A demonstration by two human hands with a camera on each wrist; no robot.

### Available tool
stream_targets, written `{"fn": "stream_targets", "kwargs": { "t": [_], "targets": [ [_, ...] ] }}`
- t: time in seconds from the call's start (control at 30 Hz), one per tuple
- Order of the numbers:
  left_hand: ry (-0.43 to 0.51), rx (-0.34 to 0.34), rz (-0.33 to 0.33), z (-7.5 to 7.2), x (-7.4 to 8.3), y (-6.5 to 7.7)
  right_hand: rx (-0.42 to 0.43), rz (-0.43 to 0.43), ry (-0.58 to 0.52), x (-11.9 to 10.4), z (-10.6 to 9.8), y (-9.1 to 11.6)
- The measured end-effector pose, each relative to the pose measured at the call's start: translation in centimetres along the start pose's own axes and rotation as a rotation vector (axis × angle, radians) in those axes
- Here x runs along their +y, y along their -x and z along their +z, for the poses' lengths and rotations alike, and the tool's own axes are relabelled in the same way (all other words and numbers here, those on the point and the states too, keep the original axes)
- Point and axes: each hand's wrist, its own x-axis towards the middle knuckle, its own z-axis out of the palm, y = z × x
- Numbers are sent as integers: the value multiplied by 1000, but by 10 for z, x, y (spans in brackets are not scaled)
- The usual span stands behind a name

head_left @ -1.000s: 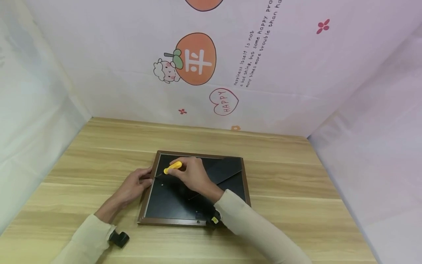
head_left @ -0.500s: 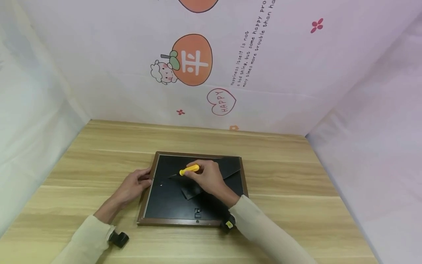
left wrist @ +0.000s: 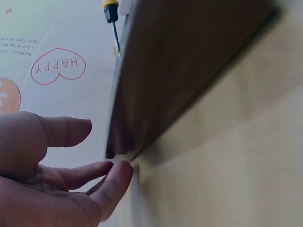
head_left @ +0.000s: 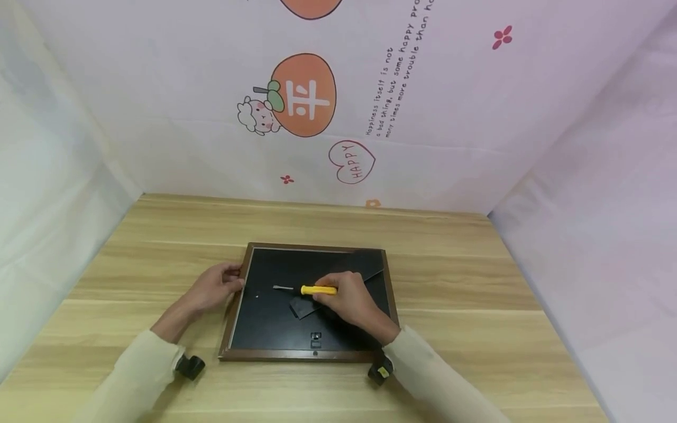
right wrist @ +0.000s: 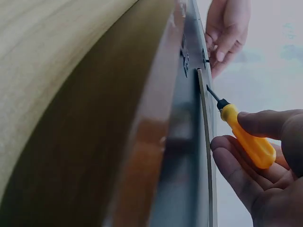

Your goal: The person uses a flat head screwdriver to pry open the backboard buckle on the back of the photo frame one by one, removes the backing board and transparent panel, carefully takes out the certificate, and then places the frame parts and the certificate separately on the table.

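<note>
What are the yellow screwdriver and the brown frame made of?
The screwdriver handle looks like smooth, slightly shiny plastic: its yellow is bright and even. The screwdriver shaft is probably metal: it's thin, straight and silvery grey. The brown frame could be varnished wood, or plastic made to look like it: its face shines, but I can't see clear grain.

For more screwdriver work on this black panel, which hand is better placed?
Probably the right hand: it holds the yellow screwdriver above the black panel, tip toward the left side of the brown frame. The left hand, without a tool, is at that side, likely better for steadying.
</note>
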Motion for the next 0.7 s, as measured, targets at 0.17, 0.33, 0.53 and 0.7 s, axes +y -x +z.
{"fn": "stream_targets", "kwargs": {
  "t": [0.17, 0.33, 0.53, 0.7],
  "targets": [
    [-170, 28, 38, -9, 22, -16, -35, 1, 31, 2, -3, 5],
    [-381, 47, 182, -13, 45, -37, -75, -22, 54, 3, -4, 7],
    [-285, -125, 253, -11, 66, -74, -71, -58, -20, 10, -7, 11],
    [-194, -239, 245, -4, 71, -103, -54, -70, -91, 18, -11, 15]
  ]
}}
